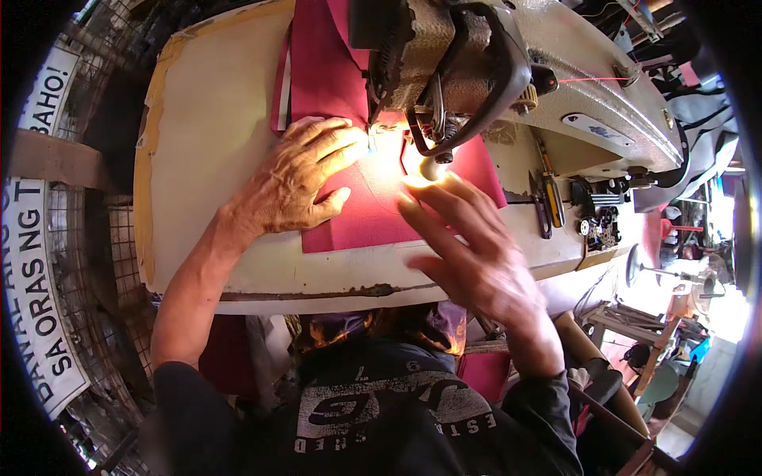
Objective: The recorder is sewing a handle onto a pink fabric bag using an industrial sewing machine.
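A grey sewing machine (556, 71) stands over red fabric (333, 234) on the pale worktable, its small lamp (432, 165) lighting the cloth by the needle area. My left hand (302, 174) presses on the cloth left of the needle, fingers slightly bent and thumb apart, holding nothing I can see. My right hand (476, 254), blurred, is over the cloth below the lamp, fingers spread and fingertips near the bulb's glow; whether they touch the fabric I cannot tell. A red thread (595, 79) runs to the machine head.
The worktable (182, 135) has taped, worn edges. Screwdrivers (553, 198) and small metal bobbin parts (599, 226) lie at the right. A wire-mesh partition (127, 262) with signs runs along the left. Cluttered wooden stands (635, 333) and a fan (663, 274) are at the far right.
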A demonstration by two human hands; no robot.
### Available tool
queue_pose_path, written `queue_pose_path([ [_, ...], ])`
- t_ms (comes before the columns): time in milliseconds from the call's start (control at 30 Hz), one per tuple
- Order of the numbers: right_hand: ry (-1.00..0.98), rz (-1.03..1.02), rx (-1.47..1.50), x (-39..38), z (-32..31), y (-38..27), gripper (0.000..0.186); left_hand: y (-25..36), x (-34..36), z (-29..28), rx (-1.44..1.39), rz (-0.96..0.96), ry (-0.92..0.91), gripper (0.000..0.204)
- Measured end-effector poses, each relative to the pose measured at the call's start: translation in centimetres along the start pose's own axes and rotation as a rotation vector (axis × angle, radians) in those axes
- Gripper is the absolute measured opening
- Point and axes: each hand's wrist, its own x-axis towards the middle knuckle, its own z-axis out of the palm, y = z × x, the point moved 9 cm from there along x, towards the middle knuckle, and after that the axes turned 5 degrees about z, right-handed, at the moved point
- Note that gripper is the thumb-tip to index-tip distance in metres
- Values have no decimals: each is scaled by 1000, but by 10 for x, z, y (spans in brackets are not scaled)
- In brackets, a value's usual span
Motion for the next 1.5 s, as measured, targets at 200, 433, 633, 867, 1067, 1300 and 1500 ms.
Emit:
queue_pose_path([
  [200,492,503,-194,-87,-189,97,39,-3,1,6,-9,12,-54,59],
  [433,410,590,-709,-37,-328,333,34,-2,6,-3,-1,28,-12,54],
  [633,243,688,-379,-68,-323,439,42,-4,5,-1,10,2,-24,55],
  [867,207,905,-180,-74,-318,429,46,-7,7,-4,-13,-9,-19,57],
  [1067,171,693,-317,-69,-315,419,51,-10,6,-2,31,-42,-5,61],
  [1300,31,644,-554,-119,-340,438,45,-12,6,2,24,-40,-42,60],
  [1500,831,295,-1193,-216,-233,312,48,-20,6,0,-14,-50,-64,60],
])
